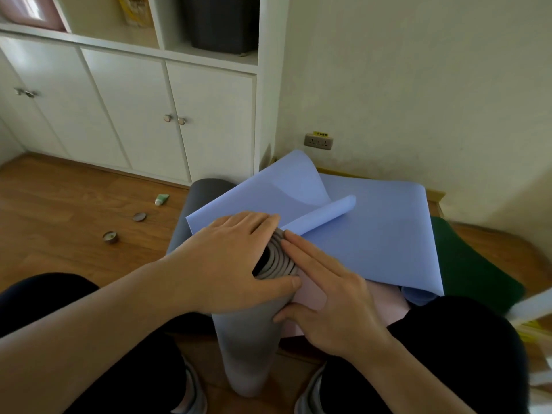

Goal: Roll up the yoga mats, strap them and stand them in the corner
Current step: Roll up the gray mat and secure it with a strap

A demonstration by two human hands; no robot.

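A grey rolled yoga mat (248, 348) stands upright on the floor between my knees, its spiral top end showing. My left hand (227, 258) lies over that top end, fingers curved over the far rim and thumb along the near rim, gripping it. My right hand (331, 297) presses straight fingers against the right edge of the spiral, with the thumb touching the roll's side. Behind the roll a blue mat (382, 234) lies unrolled with one edge curled up. A pink mat (385, 306) lies under it, and a green mat (472, 264) shows at the right.
Another dark grey mat (206, 189) pokes out beneath the blue one. Two tea-light candles (110, 236) (139, 216) and a small tube (161, 199) lie on the wooden floor at left. White cabinets (143, 115) line the back; a wall socket (318, 141) sits near the corner.
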